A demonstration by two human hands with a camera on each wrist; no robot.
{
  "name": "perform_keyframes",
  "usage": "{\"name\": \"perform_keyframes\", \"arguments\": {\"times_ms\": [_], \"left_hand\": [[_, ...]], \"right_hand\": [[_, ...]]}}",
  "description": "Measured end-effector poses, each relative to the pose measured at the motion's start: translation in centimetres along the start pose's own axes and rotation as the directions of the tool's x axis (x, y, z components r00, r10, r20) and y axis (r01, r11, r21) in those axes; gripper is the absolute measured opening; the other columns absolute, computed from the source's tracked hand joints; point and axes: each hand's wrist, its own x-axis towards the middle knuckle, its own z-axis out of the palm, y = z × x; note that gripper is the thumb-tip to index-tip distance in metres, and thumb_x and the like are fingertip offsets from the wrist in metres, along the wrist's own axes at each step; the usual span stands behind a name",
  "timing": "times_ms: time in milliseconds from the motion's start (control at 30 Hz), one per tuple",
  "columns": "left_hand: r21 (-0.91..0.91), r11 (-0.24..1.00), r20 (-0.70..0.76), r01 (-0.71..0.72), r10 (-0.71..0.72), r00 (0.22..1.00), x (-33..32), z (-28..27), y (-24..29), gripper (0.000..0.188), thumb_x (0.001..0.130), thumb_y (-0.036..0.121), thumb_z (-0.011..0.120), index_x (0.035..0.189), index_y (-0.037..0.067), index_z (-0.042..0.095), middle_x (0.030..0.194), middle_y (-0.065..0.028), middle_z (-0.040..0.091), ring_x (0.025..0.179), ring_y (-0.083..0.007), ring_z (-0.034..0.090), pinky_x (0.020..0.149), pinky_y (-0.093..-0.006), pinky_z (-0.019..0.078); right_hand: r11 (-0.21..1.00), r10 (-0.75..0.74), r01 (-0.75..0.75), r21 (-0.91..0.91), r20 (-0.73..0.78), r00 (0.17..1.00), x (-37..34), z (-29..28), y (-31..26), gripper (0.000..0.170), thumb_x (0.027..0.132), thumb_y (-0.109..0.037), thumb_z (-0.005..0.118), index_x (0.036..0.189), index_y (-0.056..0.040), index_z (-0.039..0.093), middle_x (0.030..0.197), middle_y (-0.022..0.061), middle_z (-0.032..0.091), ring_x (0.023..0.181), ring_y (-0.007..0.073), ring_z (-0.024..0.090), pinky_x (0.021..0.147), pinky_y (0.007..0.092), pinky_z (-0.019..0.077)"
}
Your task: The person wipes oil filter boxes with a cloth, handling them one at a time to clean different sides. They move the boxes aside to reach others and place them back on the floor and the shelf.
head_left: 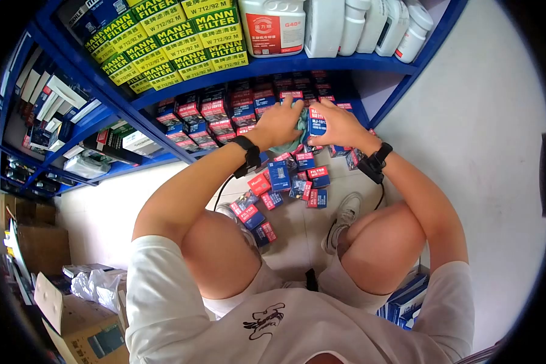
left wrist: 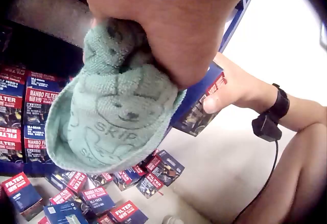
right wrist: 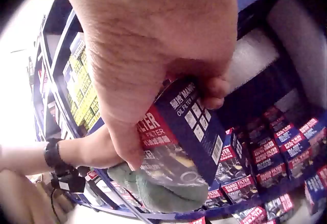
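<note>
My right hand grips a blue and red oil filter box, thumb on one side and fingers on the other. In my left hand is a bunched pale green towel with a printed face and the word SKIP, its lower part hanging in a fold. Both hands are close together in front of the low shelf, and the towel lies against the box in the right wrist view. Stacked filter boxes of the same colours fill the shelf behind them.
Loose filter boxes are scattered on the tiled floor between the person's shoes. Above, a blue shelf carries yellow-green filter boxes and white jugs. A white wall stands at right, an open carton at lower left.
</note>
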Motion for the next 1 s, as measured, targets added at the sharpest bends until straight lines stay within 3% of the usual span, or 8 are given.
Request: {"name": "perform_keyframes", "arguments": {"times_ms": [167, 333, 500, 567, 633, 833, 933, 1000], "left_hand": [[-0.079, 0.995, 0.053, -0.067, 0.071, 0.996, -0.4, -0.4, 1.6, 0.063, 0.074, 0.024, 0.077, 0.123, 0.004, 0.044, 0.117, -0.0245, 0.05, 0.095, -0.045, 0.062, 0.081, -0.0519, 0.0533], [-0.056, 0.998, -0.024, 0.008, -0.009, 1.0, -0.2, 0.0, 0.1, 0.063, 0.073, 0.024, 0.078, 0.122, 0.004, 0.044, 0.115, -0.0237, 0.051, 0.095, -0.0446, 0.062, 0.081, -0.053, 0.0525], [-0.054, 0.998, -0.016, -0.043, 0.042, 0.999, -0.5, -0.5, 1.1, 0.063, 0.073, 0.024, 0.079, 0.122, 0.004, 0.044, 0.114, -0.0232, 0.051, 0.095, -0.0449, 0.062, 0.081, -0.0526, 0.0522], [-0.07, 0.994, -0.017, -0.082, 0.08, 0.997, -0.5, -1.1, 2.1, 0.063, 0.072, 0.023, 0.079, 0.122, 0.004, 0.044, 0.114, -0.0231, 0.051, 0.096, -0.0451, 0.062, 0.081, -0.0524, 0.052], [-0.055, 0.996, -0.005, -0.065, 0.064, 0.998, -0.5, -1.0, 2.4, 0.063, 0.073, 0.023, 0.079, 0.121, 0.005, 0.044, 0.114, -0.0232, 0.051, 0.096, -0.0453, 0.062, 0.081, -0.0518, 0.052], [-0.045, 0.995, 0.031, 0.093, -0.092, 0.995, -0.4, -0.1, 0.5, 0.064, 0.072, 0.021, 0.08, 0.122, 0.005, 0.043, 0.116, -0.0237, 0.05, 0.099, -0.0446, 0.061, 0.083, -0.0524, 0.0528], [-0.07, 0.99, 0.002, 0.123, -0.123, 0.992, -0.6, 0.6, 0.3, 0.064, 0.073, 0.022, 0.08, 0.123, 0.006, 0.043, 0.116, -0.0238, 0.05, 0.1, -0.0449, 0.061, 0.082, -0.0526, 0.0534], [0.022, 0.995, 0.059, 0.102, -0.103, 0.993, -0.7, 0.6, 0.6, 0.064, 0.074, 0.024, 0.079, 0.123, 0.005, 0.043, 0.115, -0.0233, 0.05, 0.099, -0.0449, 0.062, 0.081, -0.0528, 0.0538]], "right_hand": [[1.0, 0.029, -0.029, -0.005, -0.025, 0.999, -0.3, 0.4, 1.5, 0.074, 0.062, -0.035, 0.086, 0.123, -0.007, 0.054, 0.112, 0.0132, 0.055, 0.109, 0.0364, 0.06, 0.084, 0.0473, 0.0506], [1.0, -0.019, 0.02, 0.021, -0.02, 1.0, 0.1, -0.3, 0.2, 0.075, 0.062, -0.035, 0.086, 0.124, -0.0073, 0.054, 0.111, 0.0131, 0.055, 0.108, 0.0365, 0.06, 0.084, 0.0478, 0.0506], [0.997, 0.078, -0.078, -0.002, 0.091, 0.993, 0.1, -0.9, -0.4, 0.078, 0.063, -0.036, 0.085, 0.128, -0.009, 0.052, 0.113, 0.0123, 0.056, 0.108, 0.0367, 0.061, 0.083, 0.0482, 0.0512], [0.999, 0.042, -0.041, -0.029, 0.021, 0.999, 0.0, 0.6, 1.9, 0.08, 0.063, -0.036, 0.085, 0.13, -0.0101, 0.052, 0.114, 0.0121, 0.056, 0.107, 0.0364, 0.061, 0.083, 0.0481, 0.0513], [0.998, 0.004, -0.006, -0.057, -0.043, 0.999, -0.2, 0.9, 2.1, 0.081, 0.062, -0.037, 0.085, 0.132, -0.0113, 0.052, 0.114, 0.0119, 0.057, 0.107, 0.036, 0.062, 0.083, 0.0481, 0.0515], [0.998, 0.014, -0.019, 0.065, 0.072, 0.997, -0.2, -1.0, -0.6, 0.082, 0.064, -0.036, 0.087, 0.131, -0.0039, 0.053, 0.115, 0.0151, 0.056, 0.106, 0.036, 0.06, 0.086, 0.0422, 0.0503], [0.995, 0.0, -0.004, 0.097, 0.039, 0.999, 0.1, -1.1, 0.2, 0.081, 0.064, -0.037, 0.087, 0.13, -0.0034, 0.055, 0.115, 0.0129, 0.057, 0.107, 0.035, 0.059, 0.089, 0.0423, 0.0489], [0.996, -0.073, 0.079, 0.043, -0.129, 0.989, 0.3, -0.9, 1.5, 0.079, 0.063, -0.041, 0.087, 0.127, -0.005, 0.057, 0.116, 0.0124, 0.061, 0.108, 0.0361, 0.059, 0.089, 0.0451, 0.0481]]}}
